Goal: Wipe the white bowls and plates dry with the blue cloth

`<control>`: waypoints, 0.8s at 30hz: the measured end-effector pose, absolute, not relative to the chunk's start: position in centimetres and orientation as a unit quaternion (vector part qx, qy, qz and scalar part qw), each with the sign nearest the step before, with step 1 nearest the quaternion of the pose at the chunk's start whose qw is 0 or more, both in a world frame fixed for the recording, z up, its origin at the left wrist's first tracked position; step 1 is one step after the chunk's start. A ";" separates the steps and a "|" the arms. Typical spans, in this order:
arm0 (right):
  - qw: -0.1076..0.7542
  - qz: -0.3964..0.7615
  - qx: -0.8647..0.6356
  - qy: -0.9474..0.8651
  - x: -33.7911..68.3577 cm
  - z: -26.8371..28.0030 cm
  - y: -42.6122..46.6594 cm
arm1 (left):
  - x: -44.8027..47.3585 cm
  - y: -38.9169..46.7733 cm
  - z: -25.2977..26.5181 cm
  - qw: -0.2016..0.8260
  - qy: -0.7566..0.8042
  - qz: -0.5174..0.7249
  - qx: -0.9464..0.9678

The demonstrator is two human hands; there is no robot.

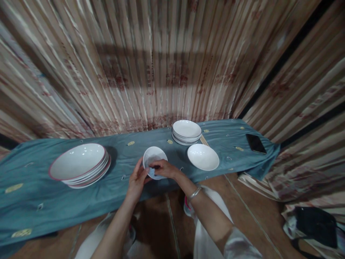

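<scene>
Clock directions from the small white bowl [153,153], away from the wearer = 12.

Left hand [138,177]: on the bowl's left side, thumb at the near rim, fingers round the outside; it's holding the bowl. Right hand [165,168]: comes in from 4 o'clock, fingers bunched inside the bowl, narrow, pinching a pale blue cloth [151,172]. Could be tissue, too small to tell. Bowl sits between both hands, near the front edge of the tabletop [126,154], opening up and toward the wearer. Can't tell if its base touches down. Silver bracelet [195,193] on the right wrist.

Between 1 and 2: stack of white plates [186,129], thin dark rims. At 3: single white dish [203,157], shiny, just beside that stack. Light wooden sticks [204,139] at about 2, partly hidden between stack and dish. Well out, just above 3: dark phone [256,143], lying flat near the right end.

At 9, well apart: stack of bigger red-rimmed dishes [81,163], top one leaning a bit off the pile.

All on a blue-green tablecloth [223,133] with yellow motifs. Behind at 12: pleated striped curtain [161,72], red prints. At 6: brown floor [157,223], pale seams. Far 4: black bag [315,226].
</scene>
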State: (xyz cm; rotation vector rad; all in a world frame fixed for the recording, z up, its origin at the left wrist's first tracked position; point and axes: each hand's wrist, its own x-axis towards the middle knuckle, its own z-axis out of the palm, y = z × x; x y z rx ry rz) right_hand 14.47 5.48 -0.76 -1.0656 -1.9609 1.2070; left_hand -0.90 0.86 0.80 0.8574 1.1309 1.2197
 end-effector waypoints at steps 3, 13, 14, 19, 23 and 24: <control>0.231 0.364 -0.448 -0.783 15.1 0.2 4.8 | -0.9 0.9 1.0 0.597 0.485 0.522 0.368; 0.212 0.116 -0.592 -0.768 14.7 0.0 4.1 | -0.8 0.8 1.3 0.599 0.485 0.515 0.373; 0.239 0.118 -0.588 -0.763 14.7 -0.4 4.3 | -0.8 0.8 1.3 0.599 0.485 0.516 0.374; 0.392 0.169 -0.530 -0.733 14.3 -2.2 5.6 | -0.7 0.7 1.4 0.598 0.478 0.518 0.381; 0.487 0.286 -0.468 -0.680 13.6 -2.5 6.4 | -0.7 0.7 1.3 0.598 0.476 0.517 0.386; 0.506 0.326 -0.452 -0.659 13.4 -2.4 6.4 | -0.7 0.7 1.2 0.597 0.476 0.517 0.387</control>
